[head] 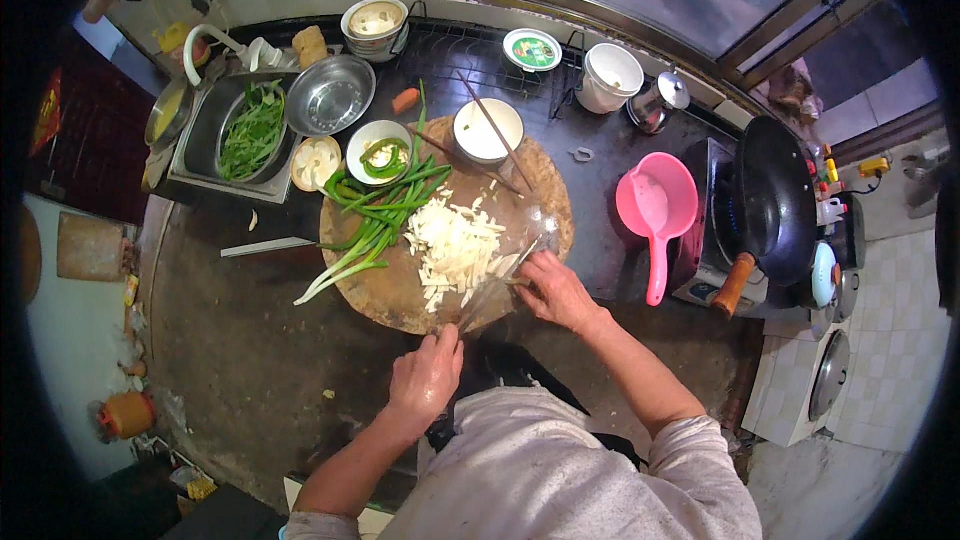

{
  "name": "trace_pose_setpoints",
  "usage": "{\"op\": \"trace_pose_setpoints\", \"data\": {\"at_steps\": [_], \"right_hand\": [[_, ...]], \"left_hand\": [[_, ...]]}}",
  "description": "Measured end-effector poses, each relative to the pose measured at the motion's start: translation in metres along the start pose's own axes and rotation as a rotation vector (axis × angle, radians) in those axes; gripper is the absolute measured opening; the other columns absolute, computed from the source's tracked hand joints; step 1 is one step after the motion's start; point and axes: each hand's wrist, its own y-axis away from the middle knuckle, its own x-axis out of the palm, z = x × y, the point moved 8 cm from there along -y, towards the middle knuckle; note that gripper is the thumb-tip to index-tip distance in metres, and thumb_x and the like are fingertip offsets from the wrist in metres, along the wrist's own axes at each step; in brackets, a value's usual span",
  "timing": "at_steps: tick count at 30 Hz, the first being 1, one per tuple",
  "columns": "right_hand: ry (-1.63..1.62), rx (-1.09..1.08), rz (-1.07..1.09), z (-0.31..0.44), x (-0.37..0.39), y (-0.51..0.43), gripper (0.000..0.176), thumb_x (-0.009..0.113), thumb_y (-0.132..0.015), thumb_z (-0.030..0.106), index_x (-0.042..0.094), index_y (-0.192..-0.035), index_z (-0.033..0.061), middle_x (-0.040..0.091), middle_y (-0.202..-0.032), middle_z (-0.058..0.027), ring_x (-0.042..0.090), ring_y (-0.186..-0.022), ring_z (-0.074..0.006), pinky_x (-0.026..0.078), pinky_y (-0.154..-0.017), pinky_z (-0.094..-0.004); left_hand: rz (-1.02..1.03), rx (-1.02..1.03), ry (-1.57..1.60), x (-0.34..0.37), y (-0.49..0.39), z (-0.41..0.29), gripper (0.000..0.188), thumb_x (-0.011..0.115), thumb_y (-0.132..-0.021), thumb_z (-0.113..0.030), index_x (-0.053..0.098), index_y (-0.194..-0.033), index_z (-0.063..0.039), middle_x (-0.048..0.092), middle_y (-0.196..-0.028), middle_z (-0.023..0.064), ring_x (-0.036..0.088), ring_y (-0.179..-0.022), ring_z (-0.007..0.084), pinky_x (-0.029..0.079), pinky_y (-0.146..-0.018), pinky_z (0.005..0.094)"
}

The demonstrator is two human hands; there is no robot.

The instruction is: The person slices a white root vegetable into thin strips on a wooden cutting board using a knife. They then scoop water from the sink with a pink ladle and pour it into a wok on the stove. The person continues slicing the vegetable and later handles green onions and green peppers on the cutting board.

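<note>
Both my hands are at the near right edge of a round wooden chopping board [555,180]. A clear plastic bag [491,296] stretches between them, gripped by my left hand [426,379] below and my right hand [553,289] above. Pale cut strips of a vegetable [454,244] lie heaped on the board. To their left are spring onions [379,229] and green peppers [345,191]. At the board's far side stands a white bowl [487,131], with wooden chopsticks [491,120] by it. A smaller bowl [377,154] holds a green pepper and pale pieces.
Leafy greens [255,131] fill a basin in the sink [196,157] at left, beside a steel bowl [330,96]. A pink ladle [656,199] lies right of the board. Farther right, a black wok [776,195] sits tilted on a gas stove [694,240] with a blue flame visible.
</note>
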Motion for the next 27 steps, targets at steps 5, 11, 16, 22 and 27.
{"op": "trace_pose_setpoints", "data": {"at_steps": [5,11,16,22,27], "right_hand": [[-0.009,0.011,0.013,-0.002,-0.002,0.0,0.025,0.067,-0.08,0.009,0.058,-0.103,0.0054,0.054,-0.099,-0.0165,0.053,-0.098,-0.0376,0.048,-0.083,-0.0459],[-0.017,-0.01,-0.013,-0.008,-0.001,0.003,0.025,0.068,-0.081,0.01,0.057,-0.103,0.0051,0.054,-0.099,-0.0163,0.053,-0.098,-0.0374,0.048,-0.082,-0.0454],[-0.041,-0.026,-0.036,-0.011,0.0,0.006,0.025,0.068,-0.082,0.011,0.056,-0.103,0.0048,0.053,-0.099,-0.0165,0.053,-0.098,-0.0377,0.048,-0.083,-0.0459],[-0.045,-0.006,-0.048,-0.014,0.001,0.011,0.026,0.069,-0.082,0.013,0.057,-0.104,0.0044,0.054,-0.101,-0.017,0.055,-0.099,-0.0379,0.048,-0.083,-0.0455],[-0.028,0.017,-0.064,-0.017,0.002,0.012,0.024,0.068,-0.082,0.013,0.058,-0.103,0.0046,0.055,-0.102,-0.0176,0.055,-0.099,-0.0377,0.049,-0.084,-0.0454]], "left_hand": [[-0.051,0.015,-0.019,0.008,-0.023,-0.003,0.019,0.058,-0.096,-0.025,0.05,-0.099,-0.009,0.063,-0.073,0.016,0.066,-0.063,0.0388,0.054,-0.054,0.0492],[-0.075,0.041,0.039,0.001,-0.008,-0.008,0.017,0.058,-0.096,-0.025,0.051,-0.098,-0.009,0.063,-0.072,0.0157,0.066,-0.062,0.0386,0.054,-0.054,0.0484],[0.016,-0.011,0.084,0.007,-0.022,-0.014,0.021,0.06,-0.094,-0.023,0.049,-0.097,-0.006,0.065,-0.075,0.0199,0.066,-0.07,0.0428,0.053,-0.061,0.0532],[0.0,-0.032,0.088,0.002,-0.017,-0.014,0.02,0.061,-0.095,-0.023,0.05,-0.097,-0.006,0.067,-0.076,0.0204,0.067,-0.07,0.0417,0.053,-0.06,0.0528],[-0.015,-0.009,0.109,0.006,-0.018,-0.019,0.021,0.06,-0.095,-0.024,0.052,-0.103,-0.006,0.067,-0.075,0.0197,0.066,-0.07,0.0423,0.053,-0.061,0.0529]]}}
